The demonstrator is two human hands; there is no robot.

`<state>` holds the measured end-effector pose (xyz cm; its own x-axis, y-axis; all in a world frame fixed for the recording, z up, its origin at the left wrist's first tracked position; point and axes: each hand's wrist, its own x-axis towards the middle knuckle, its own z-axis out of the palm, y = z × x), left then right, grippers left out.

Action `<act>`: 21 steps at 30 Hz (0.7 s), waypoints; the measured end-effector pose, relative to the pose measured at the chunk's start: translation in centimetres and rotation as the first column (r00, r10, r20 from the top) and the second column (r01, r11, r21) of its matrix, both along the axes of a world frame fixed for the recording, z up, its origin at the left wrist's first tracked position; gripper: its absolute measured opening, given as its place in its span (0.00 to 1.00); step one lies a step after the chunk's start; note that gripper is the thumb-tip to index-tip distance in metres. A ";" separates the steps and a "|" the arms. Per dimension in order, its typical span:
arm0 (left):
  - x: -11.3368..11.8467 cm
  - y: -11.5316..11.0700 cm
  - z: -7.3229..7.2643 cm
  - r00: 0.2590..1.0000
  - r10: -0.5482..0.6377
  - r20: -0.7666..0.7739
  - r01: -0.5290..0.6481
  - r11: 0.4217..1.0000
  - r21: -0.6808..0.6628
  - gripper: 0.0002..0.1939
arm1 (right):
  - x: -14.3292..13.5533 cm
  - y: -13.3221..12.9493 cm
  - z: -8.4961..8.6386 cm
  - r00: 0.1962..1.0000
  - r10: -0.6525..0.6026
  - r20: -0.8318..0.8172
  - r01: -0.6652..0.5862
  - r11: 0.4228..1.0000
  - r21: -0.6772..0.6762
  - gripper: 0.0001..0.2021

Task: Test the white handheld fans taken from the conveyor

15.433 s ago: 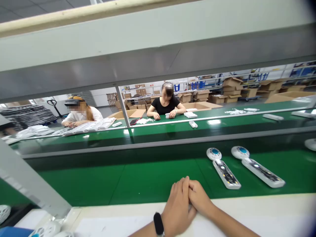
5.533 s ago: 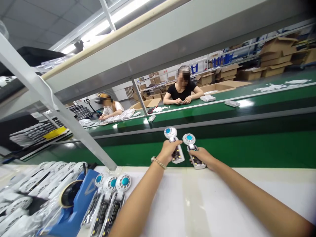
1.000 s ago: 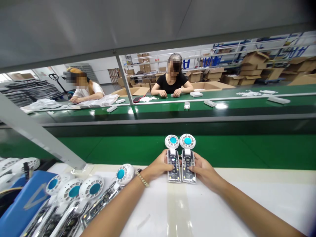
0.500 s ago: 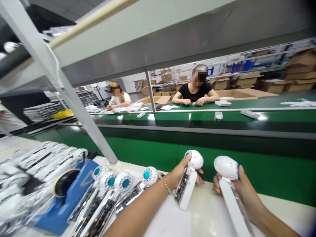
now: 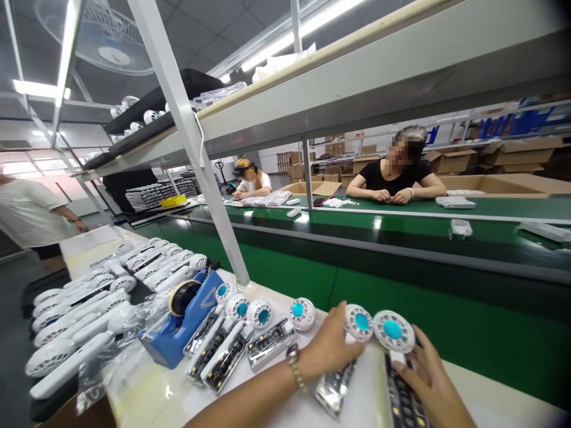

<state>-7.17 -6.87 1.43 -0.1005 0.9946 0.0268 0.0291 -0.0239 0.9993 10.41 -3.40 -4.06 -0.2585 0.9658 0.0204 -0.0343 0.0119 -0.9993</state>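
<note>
lower left: blue tape dispenser (image 5: 181, 330), then four handheld fans (image 5: 250, 336) lying in a row on the white table (image 5: 156, 398). lower centre: left hand (image 5: 328, 351) grasping the left fan (image 5: 352, 339). lower right: right hand (image 5: 430, 386) grasping the right fan (image 5: 395, 351); the two fan heads nearly touching.

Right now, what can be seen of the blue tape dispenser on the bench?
The blue tape dispenser looks like moulded plastic, wedge-shaped, with a raised triangle on its side. A dark tape roll with a tan rim sits upright in it. It stands on the white bench, between clear bags of white fans and a row of handheld fans. No hand touches it.
</note>
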 end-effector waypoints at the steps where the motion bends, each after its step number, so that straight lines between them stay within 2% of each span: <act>1: -0.7 -1.1 0.8 0.977 0.021 -0.213 -0.011 0.999 0.048 0.32 | -0.7 -0.8 -0.1 0.999 0.043 0.028 -0.043 0.999 0.028 0.40; 3: -1.9 -2.8 2.6 0.853 0.062 -0.519 0.033 0.984 0.172 0.25 | -2.2 -2.3 -0.3 0.987 0.083 0.139 -0.100 0.988 0.120 0.35; 4: -2.6 -3.4 3.4 0.792 0.115 -0.599 0.032 0.973 0.229 0.23 | -3.0 -2.9 -0.6 0.970 0.119 0.212 -0.156 0.974 0.165 0.34; 6: -4.0 -4.1 4.6 0.695 0.197 -0.692 0.026 0.955 0.297 0.20 | -4.2 -3.9 -1.4 0.937 0.116 0.329 -0.218 0.931 0.292 0.36; 9: -6.8 -4.7 5.1 0.606 0.211 -0.767 -0.009 0.966 0.258 0.23 | -5.2 -4.6 -2.4 0.877 0.160 0.452 -0.383 0.801 0.461 0.44; 11: -8.5 -5.3 4.9 0.576 0.146 -0.804 -0.015 0.986 0.169 0.25 | -5.3 -4.7 -2.5 0.840 0.202 0.503 -0.472 0.728 0.497 0.47; 12: -9.1 -5.8 4.8 0.554 0.120 -0.824 -0.005 0.990 0.141 0.24 | -5.3 -4.7 -2.3 0.830 0.212 0.516 -0.493 0.711 0.501 0.48; 15: -9.9 -6.9 4.7 0.450 0.114 -0.886 -0.007 0.992 0.124 0.20 | -5.2 -4.9 -1.6 0.828 0.192 0.527 -0.483 0.719 0.499 0.46; 18: -9.4 -7.2 4.5 0.345 0.134 -0.929 -0.028 0.991 0.133 0.20 | -5.3 -5.2 -1.2 0.822 0.153 0.548 -0.460 0.745 0.483 0.44; 21: -8.9 -7.0 3.9 0.298 0.187 -0.936 -0.072 0.982 0.173 0.21 | -5.5 -5.3 -1.2 0.825 0.111 0.554 -0.438 0.744 0.504 0.42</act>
<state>-16.05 -13.90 5.32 -0.0759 0.9585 0.2746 0.9617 -0.0023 0.2741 4.96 -8.71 -5.23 -0.6438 0.6768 0.3569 0.3230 0.6633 -0.6750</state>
